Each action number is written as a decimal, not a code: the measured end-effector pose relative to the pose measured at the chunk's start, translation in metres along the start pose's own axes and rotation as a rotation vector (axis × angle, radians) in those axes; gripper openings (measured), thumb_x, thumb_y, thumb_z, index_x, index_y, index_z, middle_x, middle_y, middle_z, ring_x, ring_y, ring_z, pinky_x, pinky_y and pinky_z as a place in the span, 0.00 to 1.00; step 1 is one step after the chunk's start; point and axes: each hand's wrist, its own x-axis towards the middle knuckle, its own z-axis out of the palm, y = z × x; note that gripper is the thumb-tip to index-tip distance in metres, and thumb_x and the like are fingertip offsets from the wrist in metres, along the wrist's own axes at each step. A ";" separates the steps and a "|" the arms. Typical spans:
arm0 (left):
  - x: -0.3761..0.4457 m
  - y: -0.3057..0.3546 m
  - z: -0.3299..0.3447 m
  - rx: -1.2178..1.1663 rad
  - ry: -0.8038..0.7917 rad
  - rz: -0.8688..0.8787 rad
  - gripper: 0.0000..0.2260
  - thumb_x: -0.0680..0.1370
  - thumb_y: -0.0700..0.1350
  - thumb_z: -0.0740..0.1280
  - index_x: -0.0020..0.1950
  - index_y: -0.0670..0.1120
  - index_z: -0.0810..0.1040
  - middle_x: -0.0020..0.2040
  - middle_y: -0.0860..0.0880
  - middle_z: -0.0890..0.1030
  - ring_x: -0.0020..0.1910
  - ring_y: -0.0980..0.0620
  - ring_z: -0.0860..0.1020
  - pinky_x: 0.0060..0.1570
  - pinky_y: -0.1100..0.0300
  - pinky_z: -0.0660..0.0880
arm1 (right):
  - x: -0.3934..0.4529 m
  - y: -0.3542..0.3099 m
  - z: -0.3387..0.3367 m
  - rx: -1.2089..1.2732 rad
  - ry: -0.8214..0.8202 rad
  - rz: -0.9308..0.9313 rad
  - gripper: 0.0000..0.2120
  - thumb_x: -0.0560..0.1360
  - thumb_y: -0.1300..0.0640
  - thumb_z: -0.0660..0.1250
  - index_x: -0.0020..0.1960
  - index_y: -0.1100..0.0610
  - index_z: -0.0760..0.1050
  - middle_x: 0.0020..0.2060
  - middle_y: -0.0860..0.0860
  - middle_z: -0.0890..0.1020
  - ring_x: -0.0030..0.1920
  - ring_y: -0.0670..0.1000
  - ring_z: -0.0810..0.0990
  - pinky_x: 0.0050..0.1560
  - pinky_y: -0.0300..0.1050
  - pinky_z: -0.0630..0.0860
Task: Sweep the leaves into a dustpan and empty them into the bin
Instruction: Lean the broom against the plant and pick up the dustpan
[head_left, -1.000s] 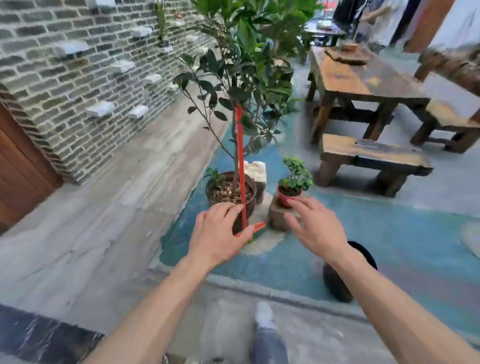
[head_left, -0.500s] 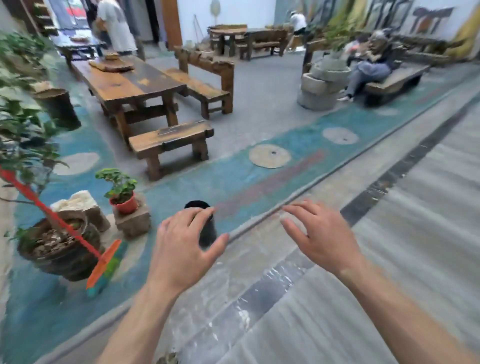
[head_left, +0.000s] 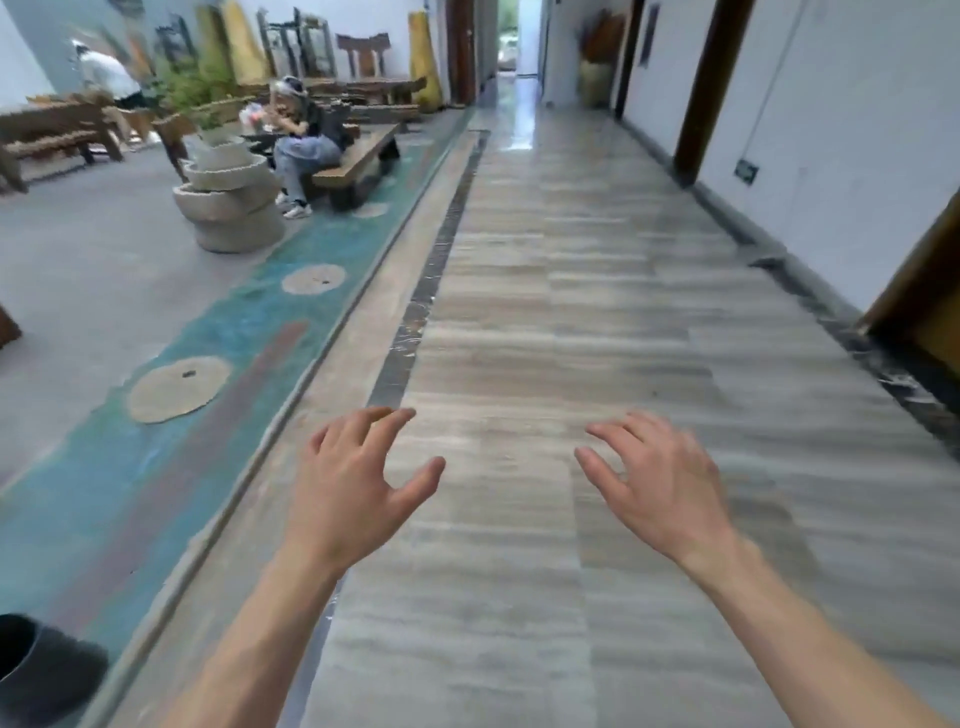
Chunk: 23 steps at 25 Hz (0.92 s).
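Observation:
My left hand (head_left: 358, 483) and my right hand (head_left: 654, 480) hover in front of me over a grey striped stone floor (head_left: 545, 312). Both have spread, relaxed fingers and hold nothing. A black bin (head_left: 39, 667) stands at the lower left edge of the view, on the teal floor strip, well left of my left arm. No broom, dustpan or leaves are in view.
A long corridor runs ahead, with a white wall and dark door frames (head_left: 706, 88) on the right. To the left are stacked stone planters (head_left: 228, 208), wooden benches (head_left: 358, 161) with a seated person (head_left: 301, 140), and another person (head_left: 104, 78) farther back.
The view has swung right, away from the potted plants and red broom to the corridor. My left hand was at the broom handle before; both hands are now empty and the bin has slid to the lower left.

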 end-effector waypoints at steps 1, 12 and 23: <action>0.014 0.029 0.017 -0.036 -0.016 0.058 0.30 0.71 0.66 0.59 0.64 0.50 0.79 0.61 0.50 0.79 0.61 0.47 0.77 0.62 0.50 0.67 | -0.008 0.029 -0.012 -0.022 0.022 0.053 0.22 0.75 0.39 0.56 0.53 0.51 0.82 0.49 0.47 0.84 0.56 0.54 0.80 0.51 0.50 0.75; 0.148 0.235 0.170 -0.240 -0.219 0.479 0.29 0.72 0.68 0.56 0.66 0.54 0.76 0.60 0.54 0.78 0.59 0.50 0.75 0.63 0.52 0.66 | -0.034 0.231 -0.063 -0.215 0.031 0.530 0.18 0.78 0.42 0.60 0.60 0.49 0.79 0.56 0.45 0.82 0.63 0.50 0.76 0.60 0.52 0.73; 0.380 0.256 0.312 -0.268 -0.315 0.536 0.28 0.73 0.66 0.56 0.67 0.54 0.75 0.62 0.55 0.77 0.61 0.51 0.75 0.62 0.55 0.67 | 0.210 0.343 0.025 -0.273 -0.072 0.561 0.16 0.78 0.43 0.59 0.61 0.45 0.79 0.54 0.43 0.84 0.56 0.48 0.80 0.54 0.47 0.74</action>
